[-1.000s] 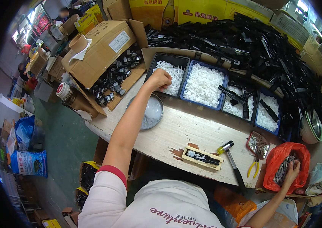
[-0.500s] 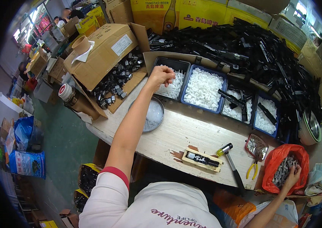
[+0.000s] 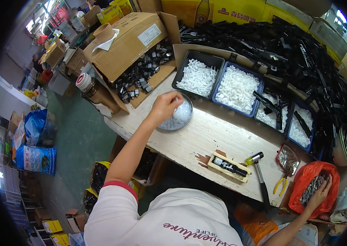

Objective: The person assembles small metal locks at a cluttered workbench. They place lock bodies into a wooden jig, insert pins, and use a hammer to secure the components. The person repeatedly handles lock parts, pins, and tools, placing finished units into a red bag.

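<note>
My left hand (image 3: 167, 107) is over a round metal dish (image 3: 189, 119) of whitish, translucent stuff. Its fingers are pinched together, and whatever is between them is too small to make out. Far to the right, my right hand (image 3: 322, 192) reaches into a red plastic bag (image 3: 298, 196) with its fingers partly stretched out beside small grey metal parts (image 3: 313, 187). Between my hands a wooden fixture (image 3: 239, 177) on the table cradles a black and silver mechanism (image 3: 228, 165). A yellow-headed hammer (image 3: 260, 176) lies beside it.
Behind the dish stand a black bin of white sticks (image 3: 198, 76), a blue bin of white pieces (image 3: 237, 90), and two smaller bins. Black parts (image 3: 263, 49) pile up behind. Yellow-handled pliers (image 3: 280, 185) lie near the bag. A cardboard box (image 3: 120, 45) and flask (image 3: 95, 92) stand left.
My left hand has moved from over the bin of white sticks down to the round dish. My right hand stays in the red bag, its fingers shifted toward the bag's right side.
</note>
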Action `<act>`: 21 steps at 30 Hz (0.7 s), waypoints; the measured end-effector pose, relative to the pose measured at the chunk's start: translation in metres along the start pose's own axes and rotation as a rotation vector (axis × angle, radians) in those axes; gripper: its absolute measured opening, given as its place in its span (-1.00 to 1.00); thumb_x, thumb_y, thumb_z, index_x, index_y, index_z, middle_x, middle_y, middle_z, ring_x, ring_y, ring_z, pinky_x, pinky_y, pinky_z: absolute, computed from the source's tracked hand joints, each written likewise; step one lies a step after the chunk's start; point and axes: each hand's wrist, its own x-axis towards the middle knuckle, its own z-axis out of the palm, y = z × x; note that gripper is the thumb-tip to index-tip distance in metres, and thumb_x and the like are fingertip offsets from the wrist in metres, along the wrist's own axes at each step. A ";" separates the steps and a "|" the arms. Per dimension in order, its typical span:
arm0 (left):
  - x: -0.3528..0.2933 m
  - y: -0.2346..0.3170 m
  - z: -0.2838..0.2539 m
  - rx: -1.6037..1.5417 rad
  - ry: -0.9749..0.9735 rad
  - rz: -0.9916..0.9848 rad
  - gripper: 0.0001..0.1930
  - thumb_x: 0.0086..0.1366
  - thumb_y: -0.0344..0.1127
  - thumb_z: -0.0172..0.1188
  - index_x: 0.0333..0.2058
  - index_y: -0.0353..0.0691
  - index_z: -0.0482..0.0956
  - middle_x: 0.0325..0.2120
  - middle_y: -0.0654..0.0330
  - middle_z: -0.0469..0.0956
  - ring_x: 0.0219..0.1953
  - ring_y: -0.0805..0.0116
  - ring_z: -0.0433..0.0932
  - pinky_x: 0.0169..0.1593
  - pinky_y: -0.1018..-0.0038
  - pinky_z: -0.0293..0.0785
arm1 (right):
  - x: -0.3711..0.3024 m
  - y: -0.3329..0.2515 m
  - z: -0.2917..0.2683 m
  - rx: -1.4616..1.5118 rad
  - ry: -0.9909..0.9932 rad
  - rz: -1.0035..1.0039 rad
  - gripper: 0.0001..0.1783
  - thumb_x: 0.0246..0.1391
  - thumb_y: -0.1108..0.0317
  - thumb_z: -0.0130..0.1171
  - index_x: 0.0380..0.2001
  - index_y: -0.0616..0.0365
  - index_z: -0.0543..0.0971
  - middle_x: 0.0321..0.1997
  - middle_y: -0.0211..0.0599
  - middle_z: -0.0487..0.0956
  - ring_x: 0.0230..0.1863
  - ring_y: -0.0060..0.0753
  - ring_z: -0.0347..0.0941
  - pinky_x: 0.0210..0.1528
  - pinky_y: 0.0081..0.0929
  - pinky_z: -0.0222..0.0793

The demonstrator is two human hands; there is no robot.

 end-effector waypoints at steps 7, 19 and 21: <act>-0.049 -0.023 -0.007 0.519 0.046 0.092 -0.95 0.00 -0.50 0.15 -0.50 -0.34 0.53 -0.55 0.07 0.47 -0.42 0.21 0.46 -0.33 0.39 0.39 | -0.012 -0.040 0.025 0.018 -0.210 0.039 -0.69 0.17 0.31 -0.05 -0.10 0.29 0.43 -0.18 -0.24 0.51 -0.23 -0.41 0.44 -0.15 -0.55 0.31; -0.048 -0.032 0.016 0.773 0.141 0.370 -0.97 -0.06 -0.52 0.15 -0.56 -0.30 0.50 -0.54 0.08 0.41 -0.36 0.11 0.41 -0.31 0.30 0.36 | -0.045 -0.090 0.058 0.066 -0.274 -0.134 -0.72 0.15 0.38 -0.04 -0.13 0.33 0.43 -0.27 -0.17 0.52 -0.27 -0.42 0.43 -0.20 -0.53 0.31; -0.051 -0.026 0.011 0.588 0.147 0.296 -0.94 -0.07 -0.51 0.17 -0.54 -0.29 0.51 -0.55 0.09 0.41 -0.36 0.12 0.41 -0.32 0.30 0.35 | -0.053 -0.093 0.065 0.142 -0.365 -0.111 -0.73 0.15 0.39 -0.06 -0.12 0.30 0.43 -0.32 -0.27 0.50 -0.33 -0.55 0.39 -0.28 -0.61 0.30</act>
